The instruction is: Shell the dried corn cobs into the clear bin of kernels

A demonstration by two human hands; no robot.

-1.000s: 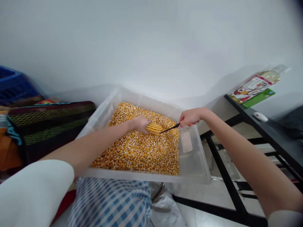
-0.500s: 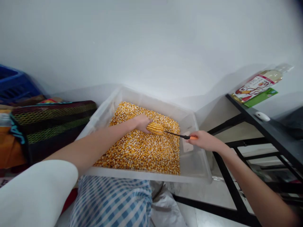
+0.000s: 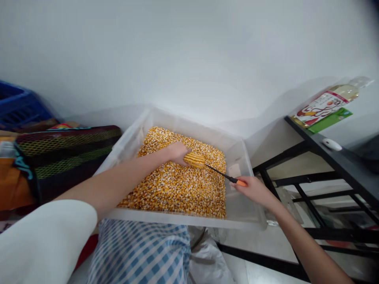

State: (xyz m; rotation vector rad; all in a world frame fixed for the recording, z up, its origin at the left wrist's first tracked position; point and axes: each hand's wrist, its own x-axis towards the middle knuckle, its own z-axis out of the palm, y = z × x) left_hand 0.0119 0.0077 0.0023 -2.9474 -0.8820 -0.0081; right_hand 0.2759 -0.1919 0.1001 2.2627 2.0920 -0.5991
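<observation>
My left hand (image 3: 177,152) is closed round one end of a yellow corn cob (image 3: 194,159), just above a bed of loose corn kernels (image 3: 177,193). In my right hand (image 3: 248,187) is a screwdriver (image 3: 220,173) with an orange and black handle and a thin dark shaft. Its tip meets the right end of the cob; whether it has gone in cannot be made out. The kernels fill much of a translucent plastic bin (image 3: 244,215), and my right hand is over the bin's right side.
Right of the bin stands a black-framed table (image 3: 352,165) with a bottle (image 3: 328,104), a green packet (image 3: 330,120) and a white mouse (image 3: 331,144). Bags (image 3: 68,154) and a blue crate (image 3: 22,104) lie left. Checked cloth (image 3: 142,252) is below; a wall rises behind.
My right hand has moved slightly down, so the screwdriver slopes more steeply toward the cob. My left hand and the cob stay nearly in place.
</observation>
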